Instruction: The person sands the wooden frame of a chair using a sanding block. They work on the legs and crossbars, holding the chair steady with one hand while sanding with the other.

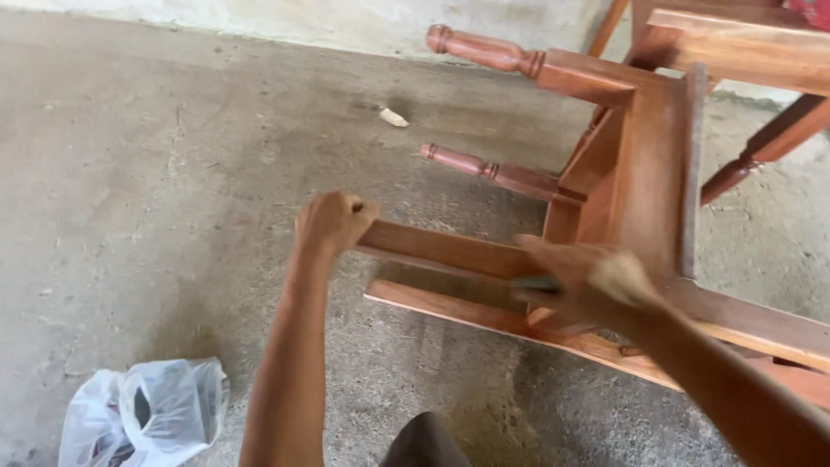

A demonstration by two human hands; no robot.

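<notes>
The wooden chair (640, 173) lies tipped on its side on the concrete floor (173, 173), right of centre. The left hand (333, 220) has its fingers clamped on a rail end; the right hand (596, 281) is blurred over a dark pad — its grip cannot be told. A slip could scrape knuckles. Two turned legs show, one plastic bag (147, 415) — near left.

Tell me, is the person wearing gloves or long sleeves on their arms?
No. Both arms are bare right up to the picture's edge, with no sleeves, gloves, watch or rings showing. The left hand looks sharp and clear. The right hand is blurry, so small details on it cannot be seen.
</notes>
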